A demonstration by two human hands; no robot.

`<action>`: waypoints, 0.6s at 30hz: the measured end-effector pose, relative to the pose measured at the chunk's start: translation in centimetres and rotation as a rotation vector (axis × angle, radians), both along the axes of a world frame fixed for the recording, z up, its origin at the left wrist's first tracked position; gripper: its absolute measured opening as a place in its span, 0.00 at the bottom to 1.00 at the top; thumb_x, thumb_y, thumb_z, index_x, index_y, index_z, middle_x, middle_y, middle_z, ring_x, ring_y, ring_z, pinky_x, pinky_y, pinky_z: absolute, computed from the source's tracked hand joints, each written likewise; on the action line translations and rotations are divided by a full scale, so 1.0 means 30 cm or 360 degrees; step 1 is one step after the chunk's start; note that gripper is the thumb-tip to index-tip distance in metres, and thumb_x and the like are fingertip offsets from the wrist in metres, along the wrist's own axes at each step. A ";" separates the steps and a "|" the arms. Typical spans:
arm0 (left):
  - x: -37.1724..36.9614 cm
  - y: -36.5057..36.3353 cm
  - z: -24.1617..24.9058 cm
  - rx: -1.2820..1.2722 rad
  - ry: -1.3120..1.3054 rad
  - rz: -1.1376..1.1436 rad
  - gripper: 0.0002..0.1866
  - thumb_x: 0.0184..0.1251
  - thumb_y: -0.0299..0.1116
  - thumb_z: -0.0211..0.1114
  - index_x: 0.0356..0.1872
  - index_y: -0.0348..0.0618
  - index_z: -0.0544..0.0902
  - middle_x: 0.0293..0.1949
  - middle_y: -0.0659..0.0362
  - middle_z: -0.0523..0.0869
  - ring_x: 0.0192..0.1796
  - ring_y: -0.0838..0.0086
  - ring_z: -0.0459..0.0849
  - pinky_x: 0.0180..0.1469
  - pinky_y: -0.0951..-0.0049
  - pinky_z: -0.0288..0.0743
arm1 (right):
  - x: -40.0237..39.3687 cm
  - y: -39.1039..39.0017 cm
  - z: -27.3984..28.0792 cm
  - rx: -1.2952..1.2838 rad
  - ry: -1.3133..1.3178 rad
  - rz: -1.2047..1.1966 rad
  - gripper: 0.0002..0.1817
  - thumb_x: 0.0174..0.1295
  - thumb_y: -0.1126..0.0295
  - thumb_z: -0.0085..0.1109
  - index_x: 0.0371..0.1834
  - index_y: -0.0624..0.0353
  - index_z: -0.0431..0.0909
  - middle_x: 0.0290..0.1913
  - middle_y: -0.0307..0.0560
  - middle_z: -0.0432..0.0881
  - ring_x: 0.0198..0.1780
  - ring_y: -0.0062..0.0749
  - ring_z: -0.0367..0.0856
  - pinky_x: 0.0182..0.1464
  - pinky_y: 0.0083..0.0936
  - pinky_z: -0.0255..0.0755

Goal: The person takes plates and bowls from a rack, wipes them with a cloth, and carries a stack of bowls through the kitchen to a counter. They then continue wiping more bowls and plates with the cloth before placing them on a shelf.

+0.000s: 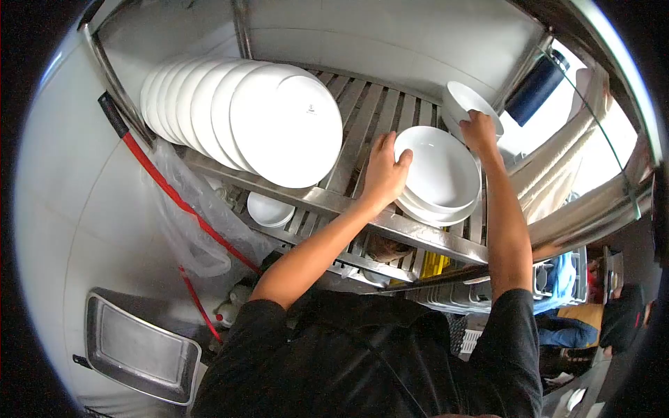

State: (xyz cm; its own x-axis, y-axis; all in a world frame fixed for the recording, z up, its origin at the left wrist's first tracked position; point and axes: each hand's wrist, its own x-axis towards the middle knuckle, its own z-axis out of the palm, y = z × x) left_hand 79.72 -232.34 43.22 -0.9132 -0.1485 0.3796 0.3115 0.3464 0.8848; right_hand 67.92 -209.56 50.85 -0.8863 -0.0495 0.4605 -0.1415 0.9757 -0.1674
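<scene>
On the slatted metal shelf [355, 132], my left hand [387, 167] grips the left rim of a stack of shallow white dishes [442, 171], its thumb over the edge. My right hand [479, 131] is closed on the rim of a deeper white bowl [456, 104], which tilts behind the stack near the shelf's back right corner. To the left, a long row of white plates [258, 125] stands on edge, leaning against each other.
Below is a lower shelf with a small white bowl [270, 209]. A red-wrapped pole [174, 195] and plastic bag hang at left, above a metal tray [143, 345]. A dark blue bottle [536, 87] and a metal rail [592, 216] are at right.
</scene>
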 end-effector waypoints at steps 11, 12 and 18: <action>-0.088 -0.055 0.147 0.0444 -0.0065 -0.0311 0.42 0.74 0.62 0.43 0.64 0.24 0.69 0.65 0.34 0.71 0.70 0.47 0.68 0.72 0.61 0.59 | 0.625 -0.139 0.131 -0.0126 0.0186 0.0625 0.07 0.51 0.82 0.60 0.34 0.67 0.76 0.34 0.60 0.79 0.40 0.60 0.79 0.43 0.46 0.72; -0.100 -0.053 0.147 0.0465 -0.0052 -0.0313 0.43 0.74 0.63 0.41 0.64 0.24 0.70 0.64 0.34 0.72 0.70 0.47 0.68 0.72 0.61 0.59 | 0.658 -0.146 0.124 -0.0109 0.0161 0.0673 0.07 0.51 0.82 0.60 0.33 0.67 0.76 0.32 0.60 0.78 0.40 0.60 0.78 0.42 0.46 0.72; -0.108 -0.036 0.121 0.0442 -0.0133 -0.0413 0.44 0.74 0.65 0.37 0.60 0.25 0.74 0.61 0.33 0.75 0.68 0.46 0.70 0.69 0.60 0.61 | 0.711 -0.172 0.057 -0.0104 0.0024 0.0716 0.06 0.51 0.80 0.61 0.32 0.66 0.76 0.32 0.57 0.77 0.40 0.57 0.77 0.42 0.47 0.71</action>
State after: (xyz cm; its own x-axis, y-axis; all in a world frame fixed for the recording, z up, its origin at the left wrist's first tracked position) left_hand 76.47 -233.42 46.84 -0.9600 0.0048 0.2799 0.2799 0.0090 0.9600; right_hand 89.25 -214.73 52.56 -0.7765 -0.3984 0.4881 -0.5517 0.8041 -0.2213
